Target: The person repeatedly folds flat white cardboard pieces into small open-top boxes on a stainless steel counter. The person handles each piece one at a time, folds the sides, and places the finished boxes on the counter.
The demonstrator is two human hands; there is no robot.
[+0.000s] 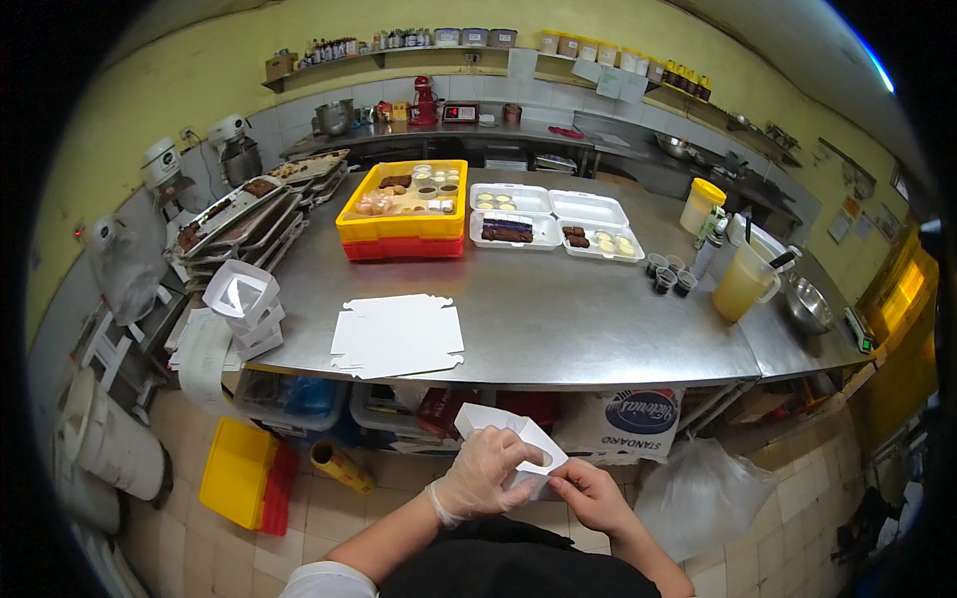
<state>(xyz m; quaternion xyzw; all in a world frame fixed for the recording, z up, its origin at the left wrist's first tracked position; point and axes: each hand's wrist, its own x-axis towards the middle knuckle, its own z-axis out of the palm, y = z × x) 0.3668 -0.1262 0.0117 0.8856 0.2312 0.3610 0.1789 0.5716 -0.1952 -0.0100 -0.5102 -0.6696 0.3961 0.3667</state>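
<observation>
A small white cardboard box [533,433], partly folded with its walls raised, is held in front of my body just off the table's near edge. My left hand [478,476], in a clear plastic glove, grips it with the fingers reaching inside over the wall. Bare, my right hand [595,495] pinches the box's right corner between thumb and fingers. Flat white box blanks [399,334] lie stacked on the steel table [538,334] beyond my hands. At the table's left end stands a pile of folded white boxes [244,296].
A yellow crate [349,227] of baked goods sits on a red one [399,249]. Right of it are open white foam containers [515,242]. Small sauce cups [664,283] stand near a yellow-filled pitcher [735,284]. A plastic bag [703,498] rests on the floor at right.
</observation>
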